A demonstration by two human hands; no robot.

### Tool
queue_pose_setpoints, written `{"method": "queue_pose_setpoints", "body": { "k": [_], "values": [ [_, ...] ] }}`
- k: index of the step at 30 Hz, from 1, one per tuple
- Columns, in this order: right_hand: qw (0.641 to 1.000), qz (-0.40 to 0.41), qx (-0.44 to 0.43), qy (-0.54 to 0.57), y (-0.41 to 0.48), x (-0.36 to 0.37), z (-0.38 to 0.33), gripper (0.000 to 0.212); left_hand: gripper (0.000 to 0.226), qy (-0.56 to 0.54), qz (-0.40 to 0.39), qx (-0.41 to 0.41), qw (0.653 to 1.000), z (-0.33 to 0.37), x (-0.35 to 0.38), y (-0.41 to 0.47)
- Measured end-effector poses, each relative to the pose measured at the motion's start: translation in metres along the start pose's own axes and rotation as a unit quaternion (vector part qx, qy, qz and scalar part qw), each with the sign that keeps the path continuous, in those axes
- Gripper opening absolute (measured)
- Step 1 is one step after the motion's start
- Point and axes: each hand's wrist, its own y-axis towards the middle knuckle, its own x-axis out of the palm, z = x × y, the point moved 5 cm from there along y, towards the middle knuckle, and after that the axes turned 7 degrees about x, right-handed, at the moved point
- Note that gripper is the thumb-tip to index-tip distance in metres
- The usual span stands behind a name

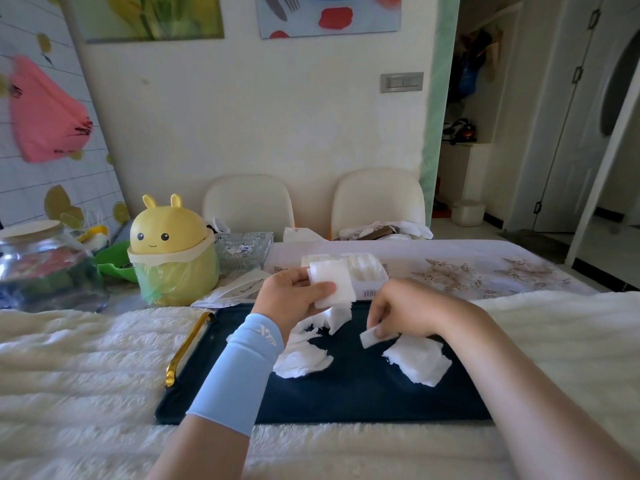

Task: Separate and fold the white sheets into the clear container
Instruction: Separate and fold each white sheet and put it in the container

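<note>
Near the tray's (346, 400) far edge, hands (294, 296) (405, 313) pinch sheets (334, 284) (369, 337).

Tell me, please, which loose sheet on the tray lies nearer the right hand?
The right sheet, just below the right hand; the left sheet lies by the blue sleeve.

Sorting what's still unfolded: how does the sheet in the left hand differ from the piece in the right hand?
The left hand holds its sheet raised above the tray; the right hand pinches its piece low, near the tray. The sheet is larger, with a ragged layer trailing below; the piece is a small, neat strip. Both are white.
</note>
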Motion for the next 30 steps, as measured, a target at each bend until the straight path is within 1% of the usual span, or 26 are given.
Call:
{"method": "queue_pose_setpoints", "body": {
  "k": [2, 3, 5, 7, 9, 10, 12, 14, 17, 18, 19, 21, 23, 25, 27, 30],
  "values": [
    [0.995, 0.016, -0.02, 0.099, 0.0, -0.008, 0.0, 0.011, 0.019, 0.027, 0.017, 0.013, 0.999, 0.0, -0.003, 0.002],
    [0.986, 0.03, -0.03, 0.162, -0.002, -0.013, -0.002, 0.01, 0.014, 0.04, 0.029, 0.021, 0.999, 0.001, -0.005, 0.002],
    [0.957, 0.049, -0.049, 0.28, -0.003, -0.02, -0.006, 0.012, 0.008, 0.043, 0.055, 0.028, 0.997, 0.003, -0.008, 0.002],
    [0.924, 0.039, -0.073, 0.373, -0.005, -0.023, -0.013, 0.013, 0.008, 0.028, 0.071, 0.024, 0.997, 0.004, -0.009, 0.002],
    [0.888, 0.033, -0.086, 0.45, -0.007, -0.025, -0.017, 0.009, 0.009, 0.016, 0.07, 0.02, 0.997, 0.006, -0.008, 0.0],
    [0.874, 0.033, -0.089, 0.477, -0.008, -0.025, -0.02, 0.007, 0.009, 0.012, 0.066, 0.019, 0.998, 0.007, -0.007, -0.001],
    [0.858, 0.032, -0.095, 0.504, -0.009, -0.025, -0.026, 0.002, 0.007, 0.009, 0.059, 0.014, 0.998, 0.008, -0.005, -0.002],
    [0.843, 0.034, -0.105, 0.526, -0.011, -0.024, -0.033, 0.006, 0.006, 0.006, 0.069, 0.011, 0.998, 0.007, -0.005, -0.002],
    [0.804, 0.031, -0.111, 0.583, -0.012, -0.025, -0.038, 0.015, 0.005, 0.016, 0.101, 0.016, 0.995, 0.005, -0.011, 0.0],
    [0.799, 0.033, -0.109, 0.591, -0.013, -0.026, -0.038, 0.015, 0.004, 0.015, 0.102, 0.018, 0.995, 0.005, -0.012, 0.0],
    [0.801, 0.037, -0.109, 0.587, -0.013, -0.027, -0.039, 0.013, 0.005, 0.012, 0.095, 0.022, 0.995, 0.007, -0.011, -0.001],
    [0.824, 0.047, -0.105, 0.555, -0.015, -0.026, -0.041, 0.016, 0.009, -0.001, 0.067, 0.031, 0.997, 0.01, -0.006, -0.003],
    [0.866, 0.075, -0.092, 0.485, -0.016, -0.024, -0.042, 0.025, 0.014, -0.017, 0.033, 0.038, 0.999, 0.014, 0.001, -0.005],
    [0.898, 0.137, -0.078, 0.41, -0.015, -0.025, -0.04, 0.029, 0.017, -0.034, 0.017, 0.039, 0.999, 0.015, 0.006, -0.007],
    [0.908, 0.203, -0.07, 0.359, -0.015, -0.029, -0.038, 0.024, 0.016, -0.039, 0.018, 0.04, 0.998, 0.015, 0.006, -0.007],
    [0.908, 0.241, -0.063, 0.337, -0.012, -0.031, -0.036, 0.021, 0.013, -0.074, 0.006, 0.038, 0.996, 0.017, 0.006, -0.008]
  ]
}}
